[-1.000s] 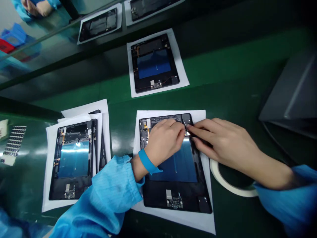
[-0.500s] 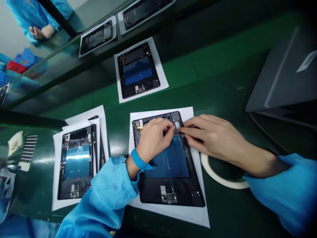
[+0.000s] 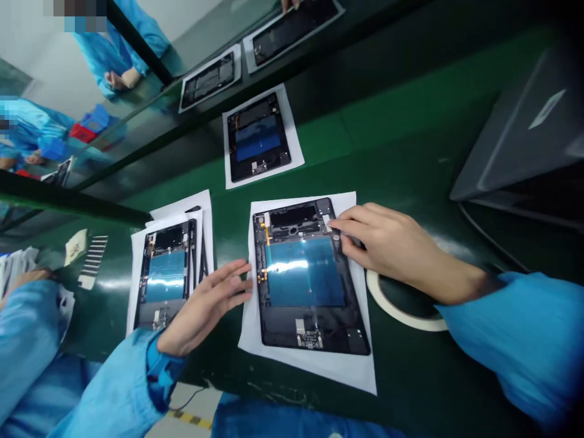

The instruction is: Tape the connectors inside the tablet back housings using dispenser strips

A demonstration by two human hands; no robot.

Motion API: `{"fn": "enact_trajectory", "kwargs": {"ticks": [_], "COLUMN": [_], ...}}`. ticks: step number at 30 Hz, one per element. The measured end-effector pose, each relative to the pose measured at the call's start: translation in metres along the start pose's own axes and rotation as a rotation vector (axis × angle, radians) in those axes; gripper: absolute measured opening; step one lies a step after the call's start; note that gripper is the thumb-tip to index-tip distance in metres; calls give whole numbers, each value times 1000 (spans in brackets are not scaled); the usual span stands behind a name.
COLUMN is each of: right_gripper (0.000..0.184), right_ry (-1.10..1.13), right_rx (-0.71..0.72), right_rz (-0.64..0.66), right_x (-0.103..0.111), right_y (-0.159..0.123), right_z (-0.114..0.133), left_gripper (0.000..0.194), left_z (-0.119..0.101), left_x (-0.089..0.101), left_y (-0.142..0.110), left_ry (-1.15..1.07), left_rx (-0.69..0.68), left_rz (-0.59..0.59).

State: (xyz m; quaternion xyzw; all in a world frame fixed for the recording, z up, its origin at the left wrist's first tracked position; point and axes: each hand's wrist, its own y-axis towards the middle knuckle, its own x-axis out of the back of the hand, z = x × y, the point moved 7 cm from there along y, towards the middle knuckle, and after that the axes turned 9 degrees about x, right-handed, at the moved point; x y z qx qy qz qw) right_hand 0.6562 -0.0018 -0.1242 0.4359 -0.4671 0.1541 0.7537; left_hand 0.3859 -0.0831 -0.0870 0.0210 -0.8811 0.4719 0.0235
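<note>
An opened tablet chassis (image 3: 306, 280) with a blue battery panel lies on a white paper sheet (image 3: 319, 365) in front of me. My right hand (image 3: 387, 246) rests on the chassis's upper right edge, fingertips pressed together on a small white strip near the corner. My left hand (image 3: 207, 307) lies open, fingers stretched flat, touching the sheet's left edge between this chassis and the stack to its left. Both arms wear blue sleeves.
A stack of tablet chassis on paper (image 3: 166, 277) lies to the left. Another chassis (image 3: 258, 140) sits farther back, two more beyond a dark rail. A white tape ring (image 3: 396, 310) lies right of the sheet, a dark grey box (image 3: 524, 140) far right. Other people in blue stand at left.
My left hand has left the chassis's top and moved down-left to the paper's edge, fingers now spread. The right hand stays at the upper right corner. The camera has tilted.
</note>
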Motion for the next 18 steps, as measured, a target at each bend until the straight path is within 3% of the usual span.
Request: {"fn": "enact_trajectory", "kwargs": {"ticks": [4,8,14,16,18], "right_gripper": [30,34,45,55,62], "right_ry": [17,3,16,46,62], "right_rx": [-29,1,65,47,19], "right_rz": [-20,-23,-2,3,-29], "right_x": [-3,-4,-17,-22,-24], "right_y": [-5,-9,-25,-29,-32], "right_z": [-2,3,-5,-12,-17], "left_gripper": [45,26,10,11,15], "left_z": [-8,-14,-11,-24,-44], "left_x": [-24,-27,-41,-27,8], "left_y": [24,43,54,42,7], "left_ry": [53,67,40,43,98], "left_rx": [-107,-318,-389,-439,-547], "left_rz": [50,-50,-15,-11,-70]}}
